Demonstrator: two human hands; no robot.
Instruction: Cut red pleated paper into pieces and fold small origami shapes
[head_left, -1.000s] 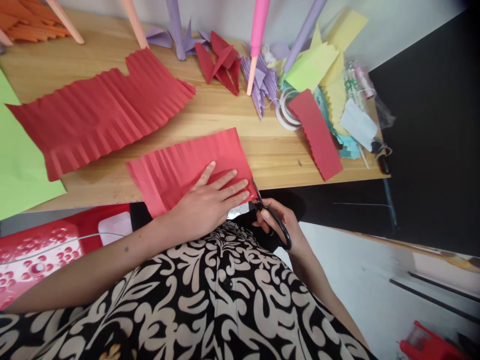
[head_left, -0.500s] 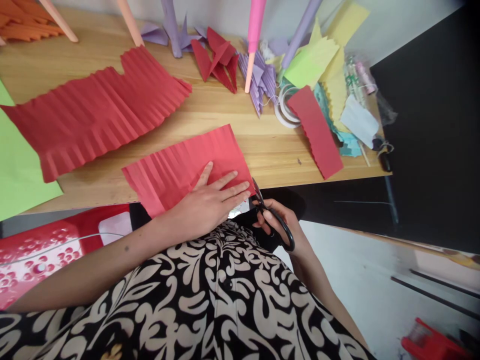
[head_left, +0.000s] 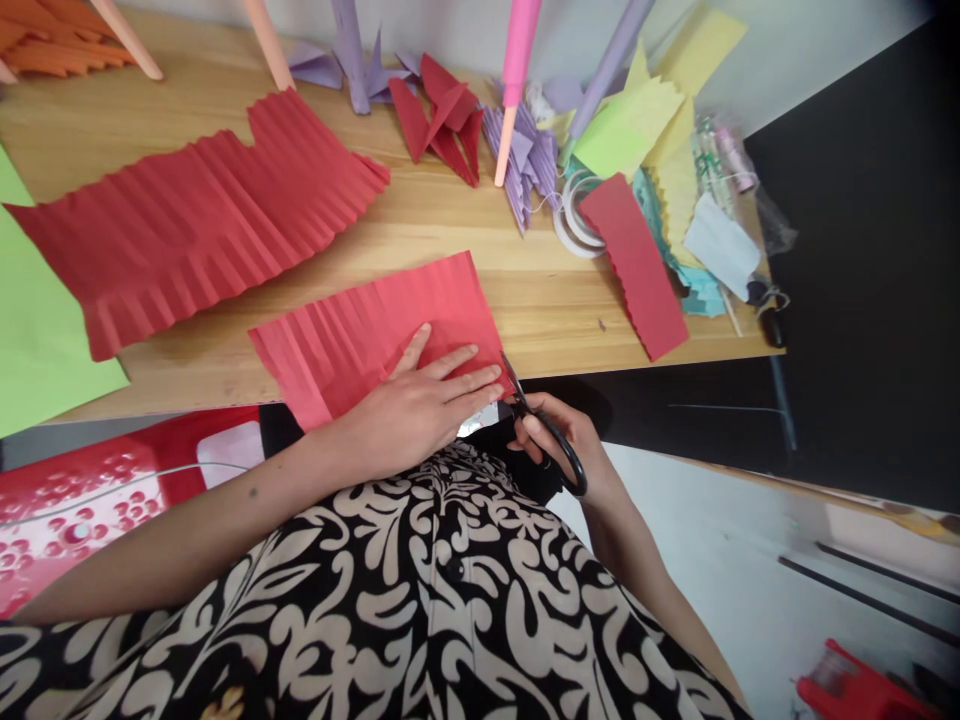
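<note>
A red pleated sheet of paper [head_left: 360, 330] lies at the front edge of the wooden table, its near part overhanging. My left hand [head_left: 420, 410] rests flat on it with fingers spread, pressing it down. In my right hand [head_left: 559, 430] is a pair of black-handled scissors [head_left: 566, 455], fingers through the loops. The blades are at the paper's right edge, close to my left fingertips. A larger red pleated sheet [head_left: 195, 230] lies farther left, with a notch in its upper edge. On the right is a narrow red paper strip [head_left: 636, 268] with one wavy edge.
Rolled paper tubes, among them a pink one [head_left: 519, 50], stand along the back. Between them lie folded red paper [head_left: 442, 115] and purple paper [head_left: 525, 160]. Tape rolls [head_left: 570, 230] and yellow paper [head_left: 675, 150] are at the right. A green sheet [head_left: 45, 340] lies left.
The scissors have shifted slightly, their blades reaching a little higher along the paper's right edge. The left hand stays on the paper. The whole view has moved slightly.
</note>
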